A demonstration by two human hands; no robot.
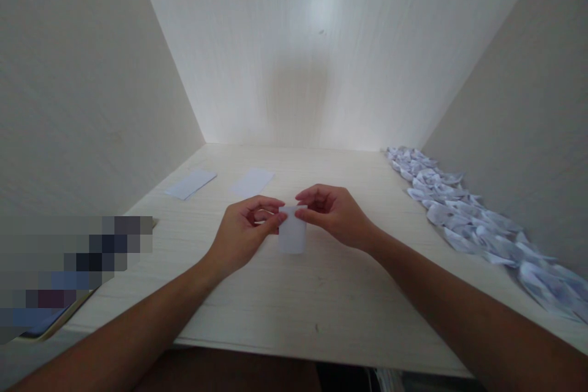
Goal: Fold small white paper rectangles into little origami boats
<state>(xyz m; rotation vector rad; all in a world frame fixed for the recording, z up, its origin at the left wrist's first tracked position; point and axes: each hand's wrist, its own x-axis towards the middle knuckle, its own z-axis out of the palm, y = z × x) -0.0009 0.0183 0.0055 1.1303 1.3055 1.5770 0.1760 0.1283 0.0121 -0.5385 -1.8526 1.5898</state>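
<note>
A small white rectangle of paper [293,234] hangs upright just above the table in front of me, pinched along its top edge. My left hand [248,223] grips the top left corner between thumb and fingers. At the top right corner, my right hand [333,211] has its thumb on the near face and its curled fingers behind. Whether the paper is folded or a single layer, I cannot tell. Beyond my left hand lies a blank white sheet [252,181], and farther left a white paper stack [191,184] rests flat on the table.
Many folded white paper pieces [459,208] lie in a long heap down the right side of the pale wooden table [294,294]. Panels [294,24] enclose the table at the back and both sides. A partly blurred-out, flat object [59,312] lies at the left edge.
</note>
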